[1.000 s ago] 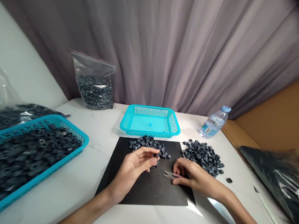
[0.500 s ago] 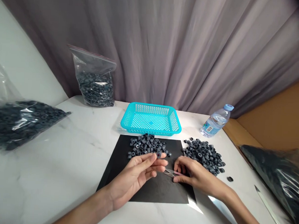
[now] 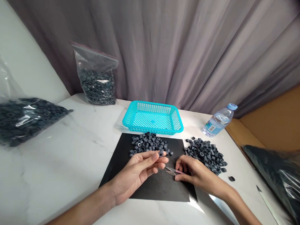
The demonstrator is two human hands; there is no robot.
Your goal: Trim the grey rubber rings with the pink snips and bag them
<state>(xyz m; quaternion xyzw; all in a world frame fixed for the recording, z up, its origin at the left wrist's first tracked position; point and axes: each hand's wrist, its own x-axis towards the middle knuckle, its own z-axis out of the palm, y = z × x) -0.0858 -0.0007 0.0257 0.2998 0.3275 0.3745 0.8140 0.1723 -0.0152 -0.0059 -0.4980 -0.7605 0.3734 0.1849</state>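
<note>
Between thumb and fingers, my left hand [image 3: 137, 171] pinches a small dark ring-shaped rubber piece [image 3: 160, 153], its hole facing me. My right hand [image 3: 194, 171] is closed on a pair of thread snips [image 3: 171, 171], whose two pointed blades stand slightly apart and aim left toward my left fingers. Both hands are over a black mat [image 3: 159, 189]. Just beyond my left hand lies a pile of similar dark rings [image 3: 148, 142] on the mat. A second pile [image 3: 206, 154] lies beside my right hand, on the mat's right side.
A turquoise basket [image 3: 153, 130] stands behind the mat, with a water bottle [image 3: 219, 120] to its right. Bags of dark rings stand at the back left [image 3: 97, 87] and lie at the left [image 3: 27, 117]. A cardboard box [image 3: 276, 121] and a dark plastic bag [image 3: 278, 178] are at the right.
The ring in my left fingers has turned slightly. The snips sit a little lower relative to my left fingers, with more of the blades showing. The view has shifted slightly.
</note>
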